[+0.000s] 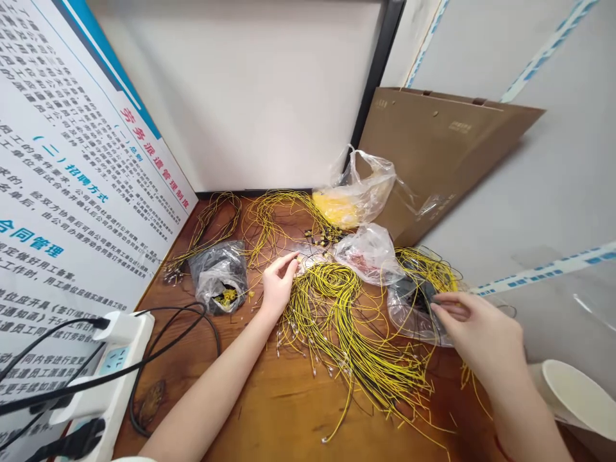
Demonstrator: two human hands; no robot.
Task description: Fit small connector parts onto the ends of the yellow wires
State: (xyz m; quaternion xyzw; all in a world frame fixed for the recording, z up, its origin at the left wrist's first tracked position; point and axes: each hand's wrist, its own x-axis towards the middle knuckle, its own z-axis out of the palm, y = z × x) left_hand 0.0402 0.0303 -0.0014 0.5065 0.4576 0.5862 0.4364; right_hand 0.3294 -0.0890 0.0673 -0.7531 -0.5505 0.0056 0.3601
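A large tangled pile of thin yellow wires with black stripes (pixel 332 327) lies in the middle of the wooden table (pixel 255 410), with small clear tips at many wire ends. My left hand (pixel 278 285) rests at the pile's upper left, fingertips among the thin wires. My right hand (pixel 474 327) hovers at the right, fingers over a clear plastic bag (pixel 414 321) that holds dark and yellow wires. I cannot tell whether either hand pinches a wire. Looser yellow wire coils (pixel 283 221) lie behind the pile.
A white power strip (pixel 113 378) with black plugs and cables sits at the near left. Further back are a grey plastic bag (pixel 219 276), bags of yellow and red items (pixel 360 205), a leaning brown cardboard sheet (pixel 433 154), a printed wall poster (pixel 81 160) and a white bowl (pixel 572 398).
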